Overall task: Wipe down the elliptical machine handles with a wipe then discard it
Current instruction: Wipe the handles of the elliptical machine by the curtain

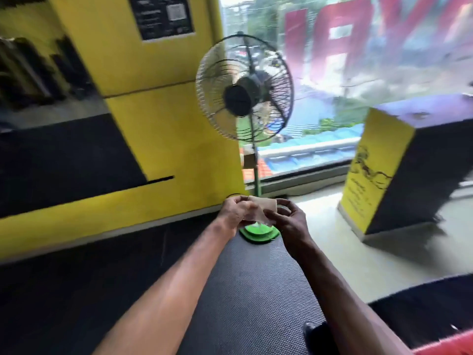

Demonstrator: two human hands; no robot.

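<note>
Head view, gym corner. A small pale beige paper wipe (263,207) is held at mid-frame btwn both hands, in the air, just in front of the round green plastic base (258,233) of a green pedestal fan with a wire cage (244,88). The left hand (236,212) pinches the wipe's left edge w/ curled fingers. The right hand (291,221) pinches its right edge w/ thumb and fingertips. The sheet looks partly folded or crumpled, one corner hanging down.

Surroundings: yellow painted wall (163,129) at left, black textured rubber floor mat (256,290) below the forearms, yellow-and-black box (399,162) at right, large window (358,60) behind the fan.

Step in hand (judged): handling the wipe itself, either opening it for use or bunching it for disposal; cannot tell which. No elliptical handles and no bin are in view. The next move therefore calls for a turn toward whichever target applies, w/ the wipe passed to one hand so that hand can wrap a handle or drop it in a bin.
</note>
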